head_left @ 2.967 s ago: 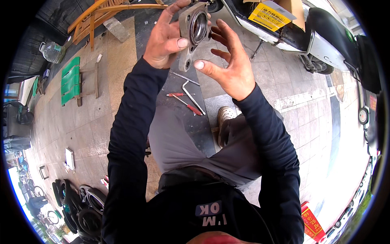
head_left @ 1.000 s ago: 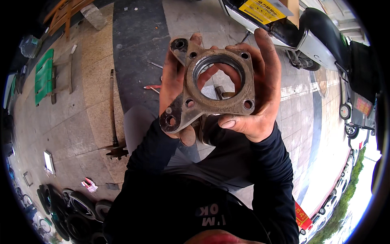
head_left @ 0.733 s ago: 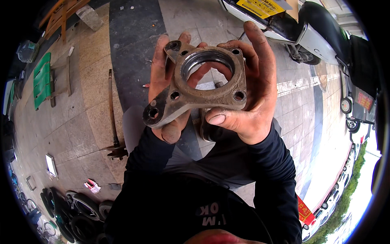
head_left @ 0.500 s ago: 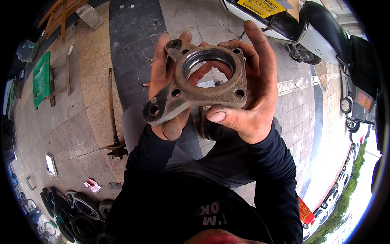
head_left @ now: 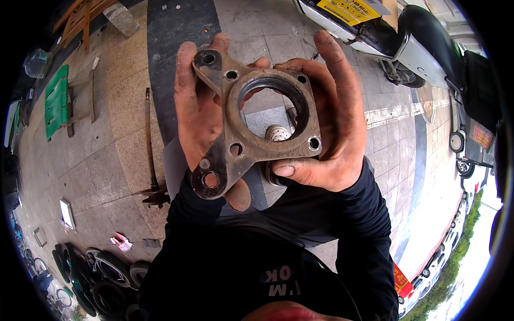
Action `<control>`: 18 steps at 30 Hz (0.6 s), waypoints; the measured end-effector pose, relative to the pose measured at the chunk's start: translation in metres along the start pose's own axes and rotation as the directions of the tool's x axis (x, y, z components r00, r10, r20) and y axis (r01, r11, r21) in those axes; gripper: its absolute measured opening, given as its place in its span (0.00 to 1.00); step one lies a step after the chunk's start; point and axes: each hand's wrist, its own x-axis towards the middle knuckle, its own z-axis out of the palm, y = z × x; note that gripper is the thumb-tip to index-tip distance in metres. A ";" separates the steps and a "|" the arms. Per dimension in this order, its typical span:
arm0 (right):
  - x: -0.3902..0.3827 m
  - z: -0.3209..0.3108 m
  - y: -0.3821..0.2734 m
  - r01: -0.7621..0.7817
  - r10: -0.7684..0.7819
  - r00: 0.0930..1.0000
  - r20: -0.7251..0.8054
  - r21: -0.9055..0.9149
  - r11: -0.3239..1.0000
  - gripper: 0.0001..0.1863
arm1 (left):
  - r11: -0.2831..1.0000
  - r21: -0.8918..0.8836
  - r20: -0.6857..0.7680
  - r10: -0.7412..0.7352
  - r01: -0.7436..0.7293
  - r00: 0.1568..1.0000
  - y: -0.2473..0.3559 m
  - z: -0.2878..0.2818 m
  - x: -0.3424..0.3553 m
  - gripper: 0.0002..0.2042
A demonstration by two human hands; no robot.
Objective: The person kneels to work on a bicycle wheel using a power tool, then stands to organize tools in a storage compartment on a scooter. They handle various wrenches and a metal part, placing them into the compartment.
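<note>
A worn metal bracket [head_left: 257,151] is raised in front of me, its square plate pierced by a large round bore with bolt holes at the corners. Two blackened ears with holes stick out from its left side. My left hand [head_left: 194,120] grips that side from behind, with the thumb tip showing below the lower ear. Round the right edge wraps my right hand [head_left: 342,115], thumb under the lower right corner and fingers behind the plate; its index finger points up. Through the bore I see paving and part of a light shoe [head_left: 277,133].
On the paving to the left lies a long shaft [head_left: 150,139] with a flanged end. Farther left are a green slatted piece [head_left: 57,101] and a pile of tyres [head_left: 110,273]. A scooter [head_left: 423,59] stands at the upper right, and a dark vehicle [head_left: 474,139] sits beyond it.
The bracket has tilted to face me more squarely, so its bore looks rounder. Its ears and my left hand have shifted left; my right hand has barely moved.
</note>
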 end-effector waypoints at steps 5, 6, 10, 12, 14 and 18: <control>-0.003 -0.001 0.000 -0.055 0.055 0.998 0.015 0.018 0.998 0.70 | 0.992 0.096 -0.006 0.078 -0.077 0.997 0.000 0.004 0.001 0.69; -0.003 -0.002 0.000 -0.072 0.071 0.997 0.015 0.033 0.997 0.70 | 0.990 0.116 -0.009 0.082 -0.080 0.997 -0.001 0.004 0.000 0.70; -0.005 -0.002 0.000 -0.117 0.114 0.993 0.039 0.077 0.990 0.69 | 0.980 0.197 -0.081 0.035 -0.019 0.996 0.005 0.009 -0.005 0.71; -0.006 -0.004 0.003 -0.121 0.117 0.991 0.059 0.063 0.991 0.68 | 0.969 0.235 -0.206 -0.023 0.072 0.978 0.011 0.024 -0.004 0.71; -0.006 -0.004 0.004 -0.126 0.122 0.990 0.077 0.049 0.991 0.67 | 0.935 0.326 -0.255 -0.052 0.137 0.966 0.012 0.027 -0.005 0.71; -0.006 -0.008 0.004 -0.125 0.128 0.986 0.109 -0.030 0.992 0.67 | 0.789 0.603 -0.133 -0.047 0.118 0.990 0.014 0.012 -0.008 0.74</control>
